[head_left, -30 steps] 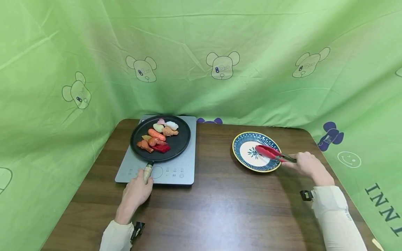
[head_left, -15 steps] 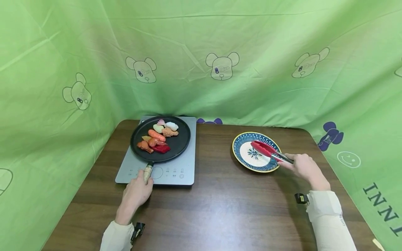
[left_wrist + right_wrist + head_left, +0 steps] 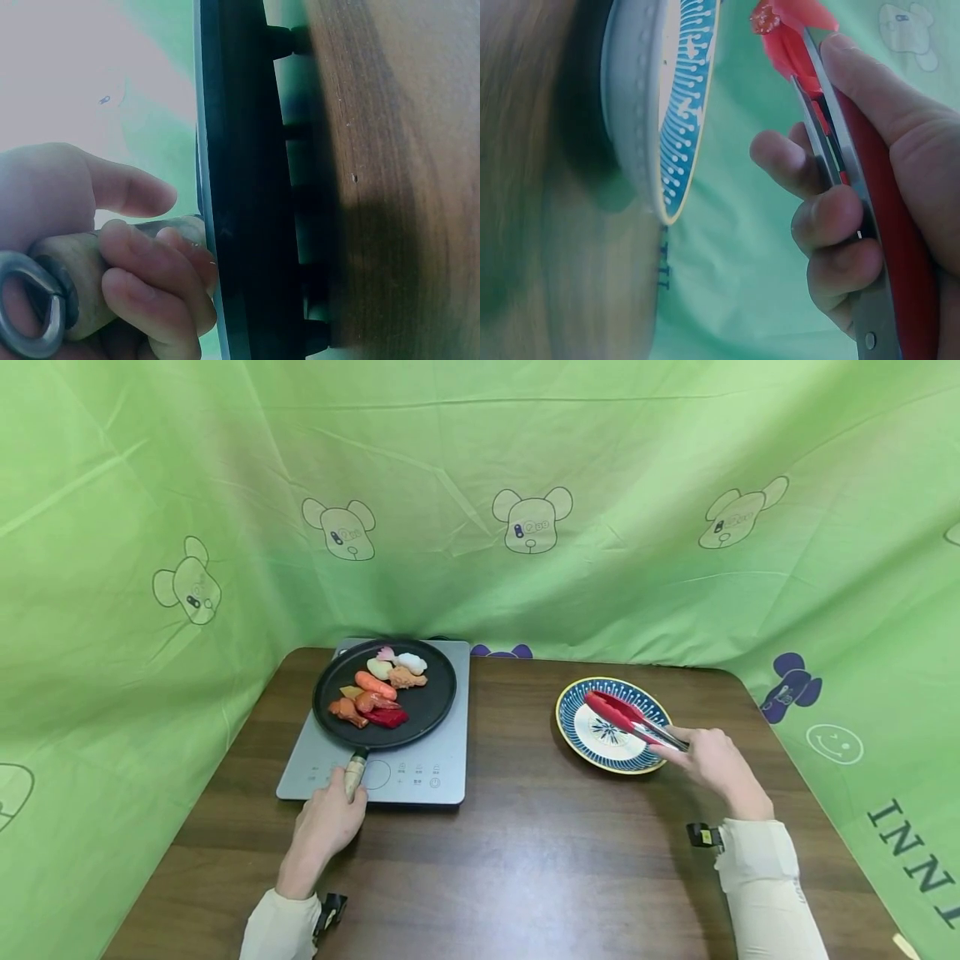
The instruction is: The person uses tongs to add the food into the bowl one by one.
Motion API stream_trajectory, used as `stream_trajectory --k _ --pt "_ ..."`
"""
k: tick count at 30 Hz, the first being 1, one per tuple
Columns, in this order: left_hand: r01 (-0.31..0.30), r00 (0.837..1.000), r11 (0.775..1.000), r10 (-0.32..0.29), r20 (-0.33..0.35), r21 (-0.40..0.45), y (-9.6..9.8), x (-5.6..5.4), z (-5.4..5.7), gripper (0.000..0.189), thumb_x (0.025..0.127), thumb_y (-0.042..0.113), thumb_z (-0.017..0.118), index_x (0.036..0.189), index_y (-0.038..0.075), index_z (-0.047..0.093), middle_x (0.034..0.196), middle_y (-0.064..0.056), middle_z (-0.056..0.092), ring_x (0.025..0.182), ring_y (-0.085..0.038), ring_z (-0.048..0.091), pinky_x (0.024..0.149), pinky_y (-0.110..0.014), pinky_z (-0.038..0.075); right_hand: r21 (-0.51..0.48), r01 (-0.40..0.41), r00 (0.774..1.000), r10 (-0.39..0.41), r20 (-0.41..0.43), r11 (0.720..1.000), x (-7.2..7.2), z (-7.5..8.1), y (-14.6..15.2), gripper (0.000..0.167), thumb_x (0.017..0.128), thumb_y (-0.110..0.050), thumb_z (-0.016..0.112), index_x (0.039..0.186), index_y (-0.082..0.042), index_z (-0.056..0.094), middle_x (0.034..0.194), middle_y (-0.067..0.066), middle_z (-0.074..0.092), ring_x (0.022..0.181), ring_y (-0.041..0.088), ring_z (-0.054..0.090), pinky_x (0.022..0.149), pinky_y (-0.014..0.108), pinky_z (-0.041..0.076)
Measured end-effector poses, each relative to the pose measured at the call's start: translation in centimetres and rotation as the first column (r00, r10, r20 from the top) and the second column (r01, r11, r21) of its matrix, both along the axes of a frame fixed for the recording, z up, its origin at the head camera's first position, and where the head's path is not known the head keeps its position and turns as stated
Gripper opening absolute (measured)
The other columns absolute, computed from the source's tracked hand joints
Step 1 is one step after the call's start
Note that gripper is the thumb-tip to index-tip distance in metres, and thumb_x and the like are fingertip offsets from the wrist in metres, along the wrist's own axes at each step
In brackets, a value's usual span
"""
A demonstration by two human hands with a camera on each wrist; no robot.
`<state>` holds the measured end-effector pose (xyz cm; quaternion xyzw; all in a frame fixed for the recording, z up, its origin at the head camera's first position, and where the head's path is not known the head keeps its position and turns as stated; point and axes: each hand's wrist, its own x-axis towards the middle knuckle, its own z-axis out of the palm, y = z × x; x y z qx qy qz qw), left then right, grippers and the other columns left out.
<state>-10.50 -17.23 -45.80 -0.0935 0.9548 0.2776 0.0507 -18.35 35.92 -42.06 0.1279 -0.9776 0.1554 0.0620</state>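
My left hand (image 3: 330,818) grips the wooden handle (image 3: 354,774) of a flat black frying pan (image 3: 427,718). In the left wrist view its fingers curl round that handle, which ends in a metal ring (image 3: 34,304). Several pieces of food lie in the pan, among them a carrot-like piece (image 3: 375,685), a drumstick (image 3: 347,712) and a dark red slice (image 3: 386,717). My right hand (image 3: 712,764) holds red-tipped tongs (image 3: 622,714) over a blue-patterned plate (image 3: 576,743). A small reddish-brown bumpy piece (image 3: 764,18) shows at the tong tips in the right wrist view.
The pan sits on a grey induction cooker (image 3: 442,781) at the table's left. Wooden tabletop (image 3: 517,827) lies between cooker and plate. A green printed cloth (image 3: 600,593) hangs behind and along both sides.
My right hand has moved left with the tongs, whose tips have shifted left and away from me over the plate. The left hand keeps its grip on the pan handle.
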Motion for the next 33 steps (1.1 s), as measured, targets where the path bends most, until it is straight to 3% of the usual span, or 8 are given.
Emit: stream_trajectory --k 6,10,19,25,33 --pt "0.002 1.000 1.000 -0.002 -0.001 -0.006 0.0 0.1 0.0 0.051 0.094 0.029 0.045 0.132 -0.003 0.033 0.072 -0.015 0.052 0.052 -0.025 0.047 0.045 -0.036 0.035 -0.019 -0.013 1.000 0.013 -0.010 1.000 0.1 0.2 -1.0 0.060 0.087 -0.044 0.065 0.119 0.007 0.061 0.086 0.025 0.065 0.066 0.026 0.051 0.064 0.045 0.043" --pt "0.000 1.000 1.000 0.000 0.008 0.001 0.0 0.1 -0.1 0.051 0.094 0.029 0.045 0.132 -0.004 0.032 0.073 -0.015 0.051 0.053 -0.025 0.047 0.046 -0.036 0.035 -0.026 -0.025 0.999 0.024 -0.029 0.999 0.2 0.4 -1.7 0.059 0.086 -0.043 0.065 0.119 0.006 0.061 0.089 0.028 0.065 0.068 0.027 0.054 0.068 0.050 0.044" --pt "0.005 1.000 1.000 -0.005 0.000 -0.005 -0.1 0.1 0.0 0.053 0.094 0.029 0.045 0.134 -0.004 0.032 0.075 -0.017 0.053 0.054 -0.025 0.048 0.046 -0.036 0.036 -0.027 -0.058 0.997 0.056 -0.059 0.998 -0.2 0.8 -3.3 0.056 0.086 -0.042 0.067 0.120 0.002 0.062 0.053 0.005 0.055 0.066 0.025 0.054 0.070 0.051 0.045" --pt "0.004 1.000 1.000 -0.004 0.000 -0.002 -0.1 0.2 0.0 0.054 0.094 0.029 0.045 0.134 -0.004 0.031 0.075 -0.016 0.052 0.054 -0.025 0.048 0.046 -0.036 0.036 -0.057 -0.090 0.992 0.084 -0.091 0.994 -0.2 1.2 -5.1 0.055 0.084 -0.039 0.069 0.121 0.000 0.062 0.040 -0.011 0.035 0.058 0.020 0.047 0.063 0.041 0.043" --pt "0.003 1.000 1.000 -0.003 -0.005 -0.001 -0.1 0.1 -0.1 0.052 0.094 0.029 0.045 0.132 -0.004 0.033 0.075 -0.016 0.052 0.054 -0.025 0.048 0.047 -0.036 0.036 -0.084 -0.134 0.987 0.126 -0.104 0.987 -0.6 1.5 -7.0 0.048 0.084 -0.038 0.070 0.119 -0.005 0.065 0.052 -0.007 0.043 0.054 0.015 0.043 0.054 0.032 0.037"
